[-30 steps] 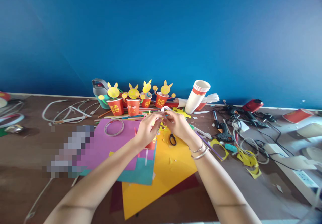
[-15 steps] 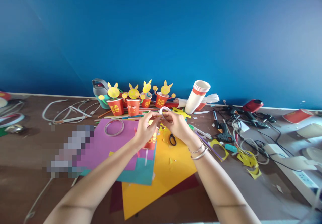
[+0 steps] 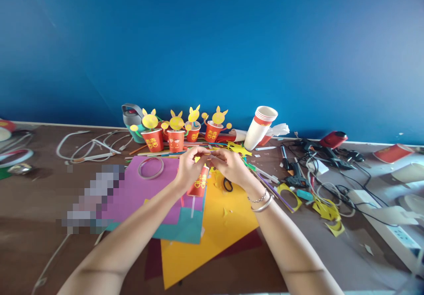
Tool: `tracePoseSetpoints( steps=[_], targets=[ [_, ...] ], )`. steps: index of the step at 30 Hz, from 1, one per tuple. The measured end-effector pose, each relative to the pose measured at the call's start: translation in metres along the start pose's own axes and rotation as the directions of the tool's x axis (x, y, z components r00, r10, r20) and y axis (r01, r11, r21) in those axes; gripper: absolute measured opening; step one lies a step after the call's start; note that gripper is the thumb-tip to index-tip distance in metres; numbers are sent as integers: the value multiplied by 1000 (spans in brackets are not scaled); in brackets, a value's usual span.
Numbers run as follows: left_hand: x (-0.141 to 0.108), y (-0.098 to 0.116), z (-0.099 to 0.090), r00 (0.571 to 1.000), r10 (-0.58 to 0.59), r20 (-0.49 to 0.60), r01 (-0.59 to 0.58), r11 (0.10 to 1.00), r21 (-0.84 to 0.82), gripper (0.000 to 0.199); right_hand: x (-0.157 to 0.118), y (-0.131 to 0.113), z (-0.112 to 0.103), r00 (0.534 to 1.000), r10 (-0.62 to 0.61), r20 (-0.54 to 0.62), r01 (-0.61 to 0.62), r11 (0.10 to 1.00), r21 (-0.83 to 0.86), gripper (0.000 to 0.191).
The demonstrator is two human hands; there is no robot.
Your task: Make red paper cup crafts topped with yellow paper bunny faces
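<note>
Our left hand (image 3: 191, 168) and right hand (image 3: 232, 167) pinch closed (we can't tell on what) near a gold-printed red paper cup (image 3: 198, 186).

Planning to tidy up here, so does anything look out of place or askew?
Yes: the tall stack of white-and-red paper cups at the back leans rightward instead of standing upright, though the wide view may exaggerate it. Irregular yellow paper offcuts also lie strewn at the right, looking untidy.

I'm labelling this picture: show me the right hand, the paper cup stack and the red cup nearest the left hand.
Right hand (image 3: 233, 167): head view, its back.
Paper cup stack (image 3: 257, 133): head view, white side.
Red cup (image 3: 198, 187): head view, printed side.
</note>
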State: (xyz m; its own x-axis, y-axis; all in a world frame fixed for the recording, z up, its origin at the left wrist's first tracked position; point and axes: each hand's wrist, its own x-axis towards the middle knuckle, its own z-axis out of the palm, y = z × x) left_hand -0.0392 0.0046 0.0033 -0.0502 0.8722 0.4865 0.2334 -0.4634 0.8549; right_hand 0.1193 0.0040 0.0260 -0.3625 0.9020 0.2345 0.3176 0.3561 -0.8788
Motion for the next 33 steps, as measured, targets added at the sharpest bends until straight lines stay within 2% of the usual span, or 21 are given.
tracePoseSetpoints(
  steps=[5,10,15,18,21,25,31,33],
  targets=[
    [0,5,-2,999,43,3,-43,998,36,5,2,1,3,998,59,6,-60,989,138,17],
    [-1,6,-5,987,155,43,-159,978,134,6,2,-3,5,994,104,-37,-97,985,143,16],
    [-2,6,-6,942,327,69,-334,910,244,7,1,-4,7,990,116,-80,-102,982,161,12],
    [-3,8,-5,902,424,79,-427,856,289,9,1,-3,9,989,115,-98,-87,964,249,9],
    [-4,10,-5,866,490,96,-493,807,325,11,2,-5,10,983,155,-98,-104,913,395,10],
    [-5,13,-6,847,519,110,-522,776,354,14,2,-8,8,975,222,-21,-173,813,556,14],
    [-5,11,-8,791,585,178,-604,703,375,18,3,-6,9,958,283,39,-237,709,664,14],
    [-4,10,-8,790,583,191,-607,699,379,19,3,-6,10,958,283,42,-236,699,675,12]
  ],
)
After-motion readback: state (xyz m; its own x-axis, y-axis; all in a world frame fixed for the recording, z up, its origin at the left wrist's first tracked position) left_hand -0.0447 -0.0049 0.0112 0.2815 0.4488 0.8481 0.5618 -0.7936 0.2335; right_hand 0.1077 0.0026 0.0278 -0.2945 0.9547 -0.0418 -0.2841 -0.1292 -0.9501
